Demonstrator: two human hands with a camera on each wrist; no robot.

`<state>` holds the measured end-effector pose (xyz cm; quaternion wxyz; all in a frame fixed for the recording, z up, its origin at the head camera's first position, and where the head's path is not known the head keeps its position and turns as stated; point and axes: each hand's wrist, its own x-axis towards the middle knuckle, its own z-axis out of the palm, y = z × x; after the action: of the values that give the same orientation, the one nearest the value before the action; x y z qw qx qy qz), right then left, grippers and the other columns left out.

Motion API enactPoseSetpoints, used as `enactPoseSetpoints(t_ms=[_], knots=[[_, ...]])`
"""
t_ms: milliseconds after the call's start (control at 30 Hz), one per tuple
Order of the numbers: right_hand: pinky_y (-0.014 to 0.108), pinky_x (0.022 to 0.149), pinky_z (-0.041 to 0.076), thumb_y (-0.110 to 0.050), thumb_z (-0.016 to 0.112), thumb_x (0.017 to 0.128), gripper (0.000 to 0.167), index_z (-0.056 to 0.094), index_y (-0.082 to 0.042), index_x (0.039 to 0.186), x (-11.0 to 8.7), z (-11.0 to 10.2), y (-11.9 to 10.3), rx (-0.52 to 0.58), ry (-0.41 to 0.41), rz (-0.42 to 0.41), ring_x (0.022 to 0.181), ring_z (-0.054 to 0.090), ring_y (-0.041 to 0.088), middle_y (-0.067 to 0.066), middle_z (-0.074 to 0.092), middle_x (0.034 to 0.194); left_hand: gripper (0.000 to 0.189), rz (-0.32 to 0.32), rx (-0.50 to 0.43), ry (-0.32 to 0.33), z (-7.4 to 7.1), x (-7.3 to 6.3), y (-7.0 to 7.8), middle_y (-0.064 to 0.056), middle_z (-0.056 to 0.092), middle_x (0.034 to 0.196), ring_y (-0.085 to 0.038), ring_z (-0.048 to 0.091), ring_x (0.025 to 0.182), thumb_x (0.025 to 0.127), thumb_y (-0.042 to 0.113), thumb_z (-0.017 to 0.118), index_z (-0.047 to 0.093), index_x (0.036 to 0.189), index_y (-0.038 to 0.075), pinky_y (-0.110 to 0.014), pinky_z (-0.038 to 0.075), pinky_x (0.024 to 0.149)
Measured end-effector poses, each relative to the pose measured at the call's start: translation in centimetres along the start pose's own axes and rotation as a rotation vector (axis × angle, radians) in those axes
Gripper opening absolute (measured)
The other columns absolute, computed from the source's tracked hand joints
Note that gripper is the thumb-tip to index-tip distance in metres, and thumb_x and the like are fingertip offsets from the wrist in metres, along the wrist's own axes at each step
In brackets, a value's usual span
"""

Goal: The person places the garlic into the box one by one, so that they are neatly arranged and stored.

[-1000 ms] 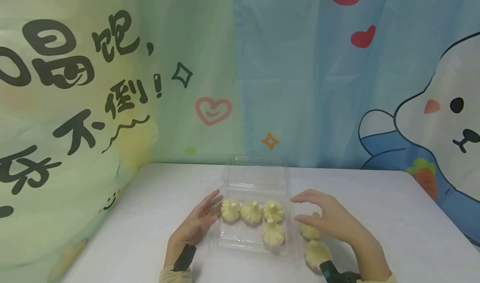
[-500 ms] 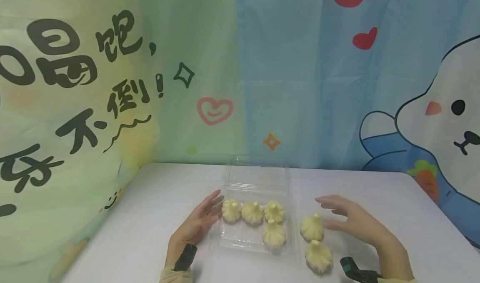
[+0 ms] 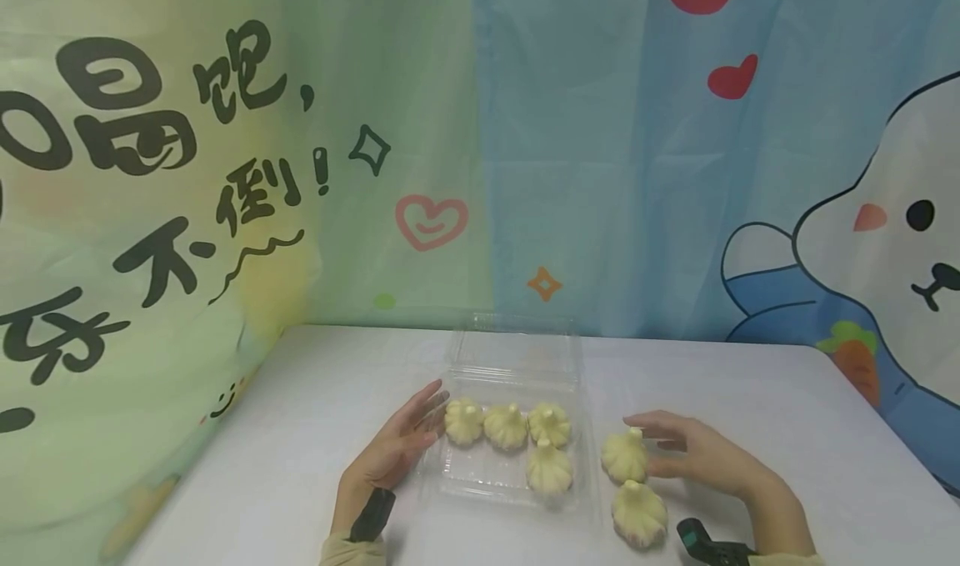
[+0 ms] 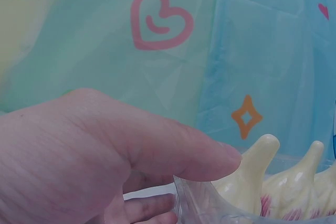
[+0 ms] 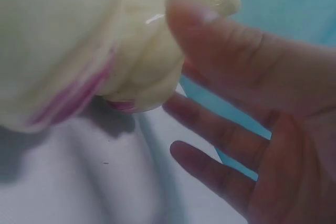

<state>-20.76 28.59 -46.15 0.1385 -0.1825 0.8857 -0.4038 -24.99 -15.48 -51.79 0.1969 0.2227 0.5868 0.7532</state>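
Observation:
An open clear plastic clamshell box (image 3: 480,470) sits on the table, with several pale yellow garlic bulbs in it: a back row including one bulb (image 3: 505,427), and another bulb (image 3: 550,468) in front at the right. My left hand (image 3: 397,445) lies along the box's left wall, fingers extended, thumb at the rim beside a bulb (image 4: 236,187). To the right of the box stand two more bulbs, a rear one (image 3: 624,456) and a front one (image 3: 639,513). My right hand (image 3: 701,453) is at the rear bulb's right side, its thumb (image 5: 210,40) overlapping that bulb in the right wrist view, fingers spread behind.
The box's clear lid (image 3: 513,349) is folded back toward the table's far edge. Behind the white table (image 3: 750,391) hangs a printed curtain (image 3: 570,132). Dark straps with cameras (image 3: 372,514) are on both wrists.
My right hand has moved right, away from the box and off the rear loose bulb, then down and slightly left to that bulb's side. The left hand has stayed at the box.

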Motion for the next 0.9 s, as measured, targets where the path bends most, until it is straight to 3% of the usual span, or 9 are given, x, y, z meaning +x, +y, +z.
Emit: enactPoseSetpoints(t_ms=[200, 567, 900], knots=[[0.061, 0.093, 0.048, -0.031, 0.071, 0.083, 0.061, 0.05, -0.006, 0.135, 0.28, 0.18, 0.24, 0.032, -0.054, 0.038, 0.122, 0.048, 0.049, 0.027, 0.045, 0.14, 0.079, -0.014, 0.013, 0.012, 0.11, -0.02, 0.17, -0.02, 0.006, 0.159, -0.037, 0.01, 0.146, 0.089, -0.006, 0.051, 0.006, 0.153, 0.007, -0.028, 0.027, 0.116], [0.062, 0.096, 0.045, -0.027, 0.07, 0.084, 0.061, 0.048, -0.002, 0.135, 0.43, 0.35, 1.0, 0.049, -0.084, -0.066, 0.122, 0.045, 0.055, 0.029, 0.043, 0.14, 0.079, -0.031, 0.028, 0.025, 0.22, -0.07, 0.45, -0.02, 0.006, 0.159, -0.037, 0.011, 0.146, 0.089, -0.003, 0.054, 0.008, 0.153, 0.008, -0.037, 0.02, 0.119], [0.06, 0.094, 0.047, -0.026, 0.07, 0.083, 0.059, 0.05, -0.002, 0.134, 0.48, 0.54, 0.91, 0.039, -0.075, -0.093, 0.12, 0.048, 0.052, 0.028, 0.046, 0.138, 0.079, -0.014, 0.029, 0.006, 0.32, -0.17, 0.59, -0.022, 0.004, 0.159, -0.038, 0.009, 0.146, 0.09, -0.004, 0.052, 0.005, 0.153, 0.005, -0.032, 0.024, 0.118]])
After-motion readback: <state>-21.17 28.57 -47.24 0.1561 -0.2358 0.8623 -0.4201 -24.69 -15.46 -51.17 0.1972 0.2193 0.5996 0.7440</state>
